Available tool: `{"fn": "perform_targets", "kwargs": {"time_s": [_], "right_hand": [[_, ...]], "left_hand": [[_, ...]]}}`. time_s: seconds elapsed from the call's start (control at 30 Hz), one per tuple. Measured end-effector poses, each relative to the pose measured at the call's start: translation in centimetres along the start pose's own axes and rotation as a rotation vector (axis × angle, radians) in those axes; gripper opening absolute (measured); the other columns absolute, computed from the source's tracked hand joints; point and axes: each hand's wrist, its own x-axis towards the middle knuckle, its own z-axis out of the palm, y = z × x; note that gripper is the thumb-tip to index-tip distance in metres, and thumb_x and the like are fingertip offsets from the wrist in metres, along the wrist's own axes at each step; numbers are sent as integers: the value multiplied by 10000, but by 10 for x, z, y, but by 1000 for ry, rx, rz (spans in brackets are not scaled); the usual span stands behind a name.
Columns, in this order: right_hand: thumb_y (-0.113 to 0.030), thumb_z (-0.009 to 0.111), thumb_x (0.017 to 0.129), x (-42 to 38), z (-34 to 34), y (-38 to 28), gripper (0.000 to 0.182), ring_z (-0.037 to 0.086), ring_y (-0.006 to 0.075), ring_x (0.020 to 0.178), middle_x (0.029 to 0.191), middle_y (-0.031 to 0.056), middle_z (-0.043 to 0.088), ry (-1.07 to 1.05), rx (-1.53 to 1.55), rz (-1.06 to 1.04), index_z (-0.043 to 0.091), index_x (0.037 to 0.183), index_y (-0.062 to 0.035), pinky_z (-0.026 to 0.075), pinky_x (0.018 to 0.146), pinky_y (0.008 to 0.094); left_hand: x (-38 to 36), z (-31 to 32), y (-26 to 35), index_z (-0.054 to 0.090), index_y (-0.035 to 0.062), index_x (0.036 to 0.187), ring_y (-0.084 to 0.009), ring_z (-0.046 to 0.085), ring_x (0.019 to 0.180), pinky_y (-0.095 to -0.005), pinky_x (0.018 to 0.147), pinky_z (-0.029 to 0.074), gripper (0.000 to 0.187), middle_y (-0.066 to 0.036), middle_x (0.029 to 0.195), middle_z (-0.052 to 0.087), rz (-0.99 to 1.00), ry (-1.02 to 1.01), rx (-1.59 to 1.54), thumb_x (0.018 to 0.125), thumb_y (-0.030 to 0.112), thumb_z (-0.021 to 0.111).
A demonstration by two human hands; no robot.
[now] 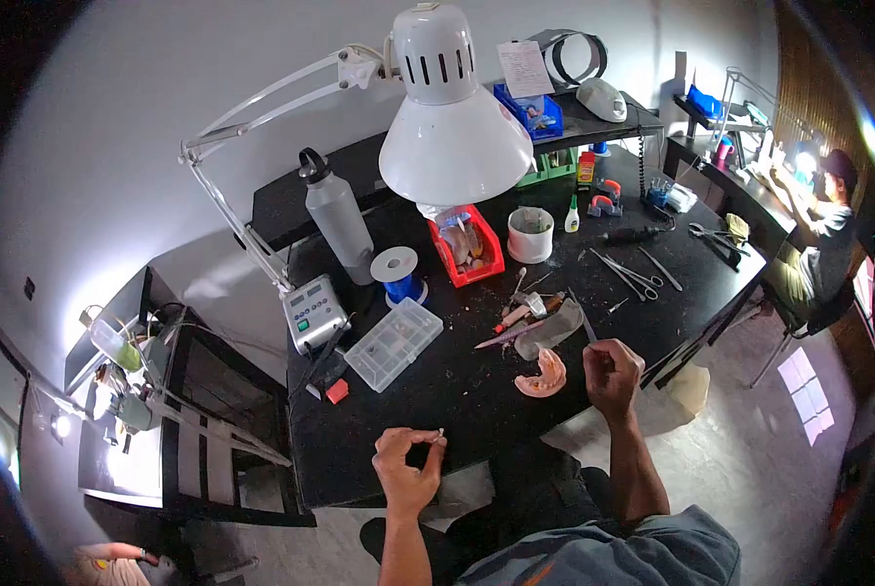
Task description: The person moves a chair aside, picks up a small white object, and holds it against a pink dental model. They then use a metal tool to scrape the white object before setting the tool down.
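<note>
My left hand (408, 471) is near the front edge of the black table, thumb and forefinger pinched on a tiny whitish piece (441, 432). To the right, my right hand (613, 376) is closed round a thin metal tool (583, 317), whose tip points up and away from me. Between the hands, nearer the right one, lies a pink dental model (542, 375) shaped like an arch. Behind it are a grey cloth-like piece (552, 330), a pink pencil-like tool (504, 338) and a small white tube (523, 309).
A white lamp (457, 146) hangs over the table. Around stand a clear compartment box (394, 344), a control unit (315, 313), a grey bottle (340, 220), a red bin (469, 246), a white pot (530, 235) and scissors (638, 279). Another person (828, 225) sits far right.
</note>
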Motion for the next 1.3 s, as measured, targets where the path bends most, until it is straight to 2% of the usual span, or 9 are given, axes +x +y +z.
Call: {"fn": "perform_targets", "kwargs": {"time_s": [0.17, 0.27, 0.47, 0.57, 0.67, 0.77, 0.97, 1.17, 1.3], "right_hand": [[-19, 778, 893, -1, 1, 2, 80, 706, 161, 645, 780, 105, 719, -1, 26, 30, 709, 910, 16, 548, 601, 300], [-17, 778, 890, -1, 1, 2, 79, 704, 163, 645, 783, 107, 722, -4, 25, 38, 709, 908, 16, 547, 602, 299], [-17, 778, 883, -2, 0, 2, 82, 713, 175, 653, 792, 115, 726, -3, 5, 33, 709, 912, 15, 551, 611, 306], [-19, 778, 882, -1, 1, 2, 83, 721, 180, 660, 793, 116, 726, 0, 24, 40, 708, 912, 13, 556, 619, 308], [-18, 780, 881, -2, 1, 3, 84, 729, 181, 671, 793, 115, 727, -2, 40, 42, 707, 911, 13, 561, 627, 306], [-11, 779, 877, -1, -1, 0, 85, 737, 180, 681, 795, 113, 729, -14, 18, 41, 706, 911, 14, 567, 635, 304], [-12, 780, 872, 0, -1, -2, 93, 749, 184, 694, 795, 110, 733, -9, 25, 43, 704, 914, 21, 579, 642, 310], [-16, 774, 883, -1, -1, 2, 83, 754, 197, 696, 800, 118, 737, -21, 29, 32, 708, 918, 18, 584, 646, 316], [-19, 777, 883, -2, 1, 4, 85, 755, 207, 692, 803, 123, 738, -9, 29, 32, 709, 920, 16, 582, 645, 318]], "left_hand": [[0, -1, 0, 806, 61, 907, -242, 703, 871, -390, 810, 518, 133, -93, 897, 771, 11, -17, 3, 815, 35, 898], [0, 0, 4, 815, 85, 900, -244, 704, 913, -406, 870, 490, 140, -66, 889, 784, -73, -14, -64, 795, 26, 885], [-2, 1, -1, 816, 81, 908, -248, 705, 916, -407, 865, 499, 158, -69, 896, 784, -84, -13, -77, 784, 11, 886], [-1, 0, -2, 802, 56, 915, -228, 717, 854, -375, 776, 541, 138, -93, 905, 774, 4, -20, 0, 821, 18, 895], [-1, 0, -2, 803, 54, 917, -231, 713, 855, -375, 783, 537, 134, -93, 905, 774, 8, -10, -14, 823, 24, 893], [-2, 1, -2, 814, 77, 898, -253, 711, 908, -406, 858, 505, 144, -72, 899, 784, -69, -10, -58, 791, 23, 893], [0, 0, 0, 810, 54, 917, -242, 703, 869, -393, 816, 523, 127, -91, 897, 787, 5, -13, -9, 823, 46, 895], [0, 0, 3, 814, 83, 894, -250, 707, 922, -402, 889, 494, 125, -63, 899, 791, -76, -33, -48, 803, 29, 880], [0, 0, 0, 809, 54, 910, -239, 703, 865, -396, 812, 522, 125, -92, 890, 779, -5, -23, -12, 822, 44, 896]]}}
